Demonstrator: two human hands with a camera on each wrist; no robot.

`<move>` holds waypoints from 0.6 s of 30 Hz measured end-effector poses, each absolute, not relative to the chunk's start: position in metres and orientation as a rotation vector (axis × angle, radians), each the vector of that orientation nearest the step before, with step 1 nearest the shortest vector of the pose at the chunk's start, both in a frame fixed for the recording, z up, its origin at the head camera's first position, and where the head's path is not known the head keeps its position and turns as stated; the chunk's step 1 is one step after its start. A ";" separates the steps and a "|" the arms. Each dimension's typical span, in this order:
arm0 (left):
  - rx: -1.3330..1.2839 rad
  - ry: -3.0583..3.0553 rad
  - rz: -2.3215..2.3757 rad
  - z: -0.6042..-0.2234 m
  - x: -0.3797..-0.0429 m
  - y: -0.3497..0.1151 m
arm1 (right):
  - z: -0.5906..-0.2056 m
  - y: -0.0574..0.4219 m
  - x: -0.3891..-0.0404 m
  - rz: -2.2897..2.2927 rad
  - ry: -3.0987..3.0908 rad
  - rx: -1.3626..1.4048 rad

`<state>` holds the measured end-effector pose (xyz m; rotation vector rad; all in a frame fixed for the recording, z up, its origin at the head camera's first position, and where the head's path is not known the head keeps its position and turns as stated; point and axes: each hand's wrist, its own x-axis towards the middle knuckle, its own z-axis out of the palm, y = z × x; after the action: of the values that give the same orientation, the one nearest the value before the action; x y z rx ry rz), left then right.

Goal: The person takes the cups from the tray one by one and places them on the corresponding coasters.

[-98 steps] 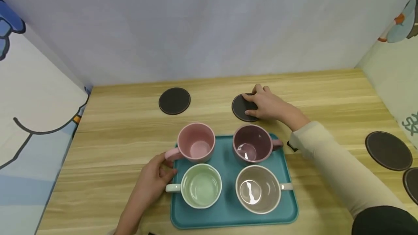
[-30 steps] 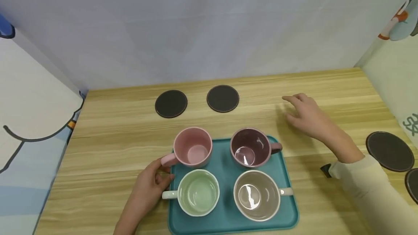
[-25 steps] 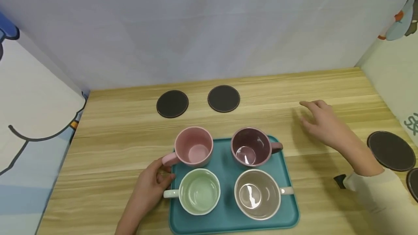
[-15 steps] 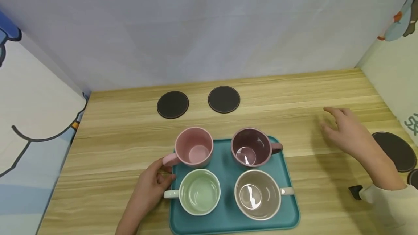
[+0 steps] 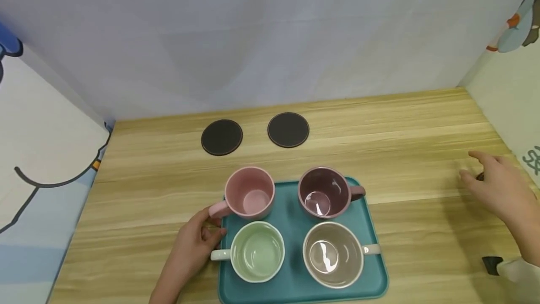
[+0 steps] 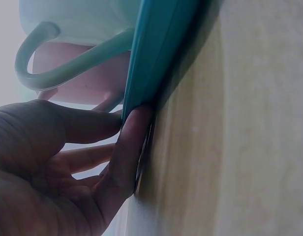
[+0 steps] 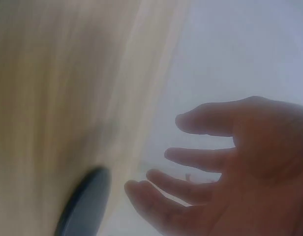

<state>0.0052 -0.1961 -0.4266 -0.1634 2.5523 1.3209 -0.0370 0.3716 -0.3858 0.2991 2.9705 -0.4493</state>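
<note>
My left hand point(image 5: 191, 243) pinches the left rim of a teal tray point(image 5: 291, 290), fingers at its edge between the two left handles, as the left wrist view shows closely. On the tray stand a pink mug point(image 5: 253, 193), a plum mug point(image 5: 322, 193), a pale green mug point(image 5: 258, 252) and a beige mug point(image 5: 331, 254). My right hand point(image 5: 504, 189) hovers at the far right with relaxed, spread fingers and nothing in them. Below it lies a black round coaster point(image 7: 87, 206), mostly hidden by the hand in the head view.
Two black coasters, a left one point(image 5: 221, 137) and a right one point(image 5: 288, 129), lie behind the tray on the wooden table point(image 5: 401, 154). A pale curtain point(image 5: 270, 36) closes off the back, with printed panels at both sides.
The right hand has let go of the second back coaster, now further left beside the first, and has moved right to the far-right coasters. The left hand keeps its grip on the tray.
</note>
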 end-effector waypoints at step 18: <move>-0.143 2.560 1.315 -0.426 0.005 -0.205 | -0.398 0.395 -0.018 -0.500 2.978 0.508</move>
<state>0.0045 -0.2046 -0.4259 -0.1429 2.5596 1.3154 -0.0183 0.3948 -0.3977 0.5077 2.9783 -0.5005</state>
